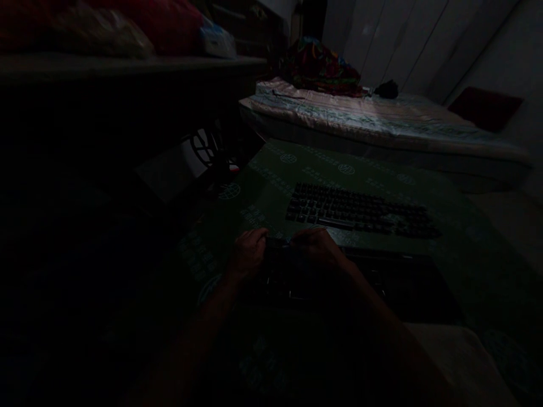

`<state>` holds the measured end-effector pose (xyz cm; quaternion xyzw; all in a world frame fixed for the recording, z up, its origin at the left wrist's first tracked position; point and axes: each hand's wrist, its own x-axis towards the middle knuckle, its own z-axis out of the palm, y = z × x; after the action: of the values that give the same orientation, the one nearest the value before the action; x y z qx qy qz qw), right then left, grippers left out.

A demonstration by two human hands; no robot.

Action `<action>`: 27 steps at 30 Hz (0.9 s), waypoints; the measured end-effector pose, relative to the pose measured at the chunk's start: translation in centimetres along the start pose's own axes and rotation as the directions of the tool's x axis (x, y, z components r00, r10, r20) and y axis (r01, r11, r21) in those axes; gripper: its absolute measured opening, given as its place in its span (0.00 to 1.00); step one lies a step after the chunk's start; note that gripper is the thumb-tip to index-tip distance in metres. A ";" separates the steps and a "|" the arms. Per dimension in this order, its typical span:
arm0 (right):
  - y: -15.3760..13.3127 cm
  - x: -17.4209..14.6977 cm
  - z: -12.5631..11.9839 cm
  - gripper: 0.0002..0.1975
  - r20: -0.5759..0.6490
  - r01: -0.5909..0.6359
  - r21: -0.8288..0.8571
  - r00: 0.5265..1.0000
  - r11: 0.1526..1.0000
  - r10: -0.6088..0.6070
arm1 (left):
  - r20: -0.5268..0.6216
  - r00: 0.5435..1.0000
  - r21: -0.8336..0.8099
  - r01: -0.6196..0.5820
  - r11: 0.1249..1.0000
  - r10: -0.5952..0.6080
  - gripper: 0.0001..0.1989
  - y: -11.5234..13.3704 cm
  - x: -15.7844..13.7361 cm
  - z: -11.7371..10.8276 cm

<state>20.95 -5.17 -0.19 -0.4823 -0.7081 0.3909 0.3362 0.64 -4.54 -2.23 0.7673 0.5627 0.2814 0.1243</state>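
A black keyboard base (413, 282) lies across the green printed sheet in front of me, much of it lost in shadow and behind my arms. At its far left corner my left hand (249, 252) is closed on the edge. My right hand (318, 246) is pinched over the far edge, just right of the left hand. A small bluish tip shows at its fingertips, too dark to name. Beyond the base, loose black keycaps (335, 206) are laid out in rows like a keyboard, with a long space bar (335, 223) among them.
The green sheet (271, 161) covers the surface. A pale cloth (458, 356) lies at the near right. Behind stands a bed (382, 127) with a patterned bundle (320, 68). At left are a shelf (169, 66) with bags and a black spoked wheel (206, 148). The room is very dark.
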 end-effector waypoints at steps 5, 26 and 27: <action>0.4 0.1 0.2 0.09 -0.044 0.007 0.018 0.999 1.000 -0.006 | -0.014 1.000 -0.007 -0.007 1.000 0.007 0.15 -0.1 0.1 0.0; 0.0 0.5 0.6 0.08 -0.046 0.004 -0.038 0.999 0.999 -0.006 | -0.010 1.000 0.005 -0.018 1.000 0.018 0.16 -0.1 0.3 0.0; 0.0 0.5 0.6 0.08 -0.038 0.002 -0.047 0.999 0.999 -0.004 | -0.007 1.000 0.005 -0.016 1.000 0.016 0.15 -0.2 0.3 0.0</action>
<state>20.25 -4.83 -0.47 -0.4964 -0.7112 0.3645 0.3389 0.57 -4.23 -2.23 0.7712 0.5575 0.2837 0.1182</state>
